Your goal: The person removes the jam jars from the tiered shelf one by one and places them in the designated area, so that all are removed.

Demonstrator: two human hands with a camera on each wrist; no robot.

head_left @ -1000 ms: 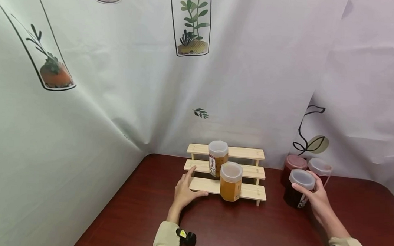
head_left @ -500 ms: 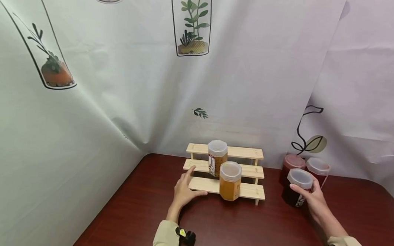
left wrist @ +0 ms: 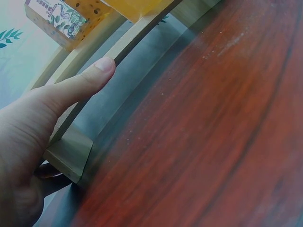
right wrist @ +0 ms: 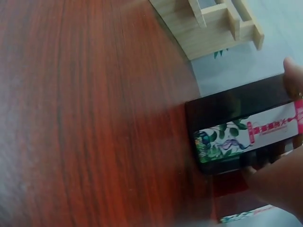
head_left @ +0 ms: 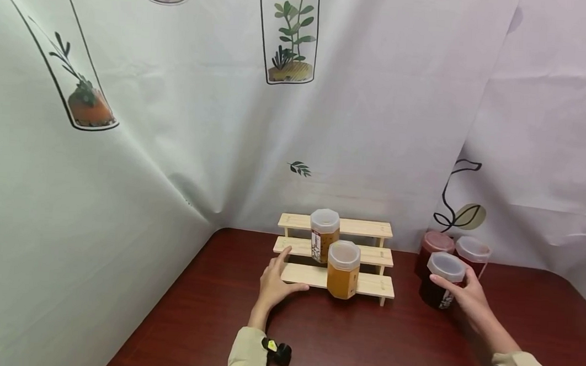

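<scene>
Right hand [head_left: 471, 300] grasps a dark jar [head_left: 435, 293] at four o'clock in the head view, with two red jars [head_left: 437, 243] just behind it, toward twelve and one. Left hand [head_left: 273, 287], thumb and fingers loosely spread, lies at the eight-o'clock end of a wooden rack [head_left: 374, 285] bearing two amber jars [head_left: 342, 282].

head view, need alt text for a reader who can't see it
A person's right hand grips a dark lidded jar in front of two red jars on a reddish-brown table. The left hand is at the left end of a three-tier wooden rack bearing two amber jars, with a pale, plant-printed backdrop behind.
</scene>
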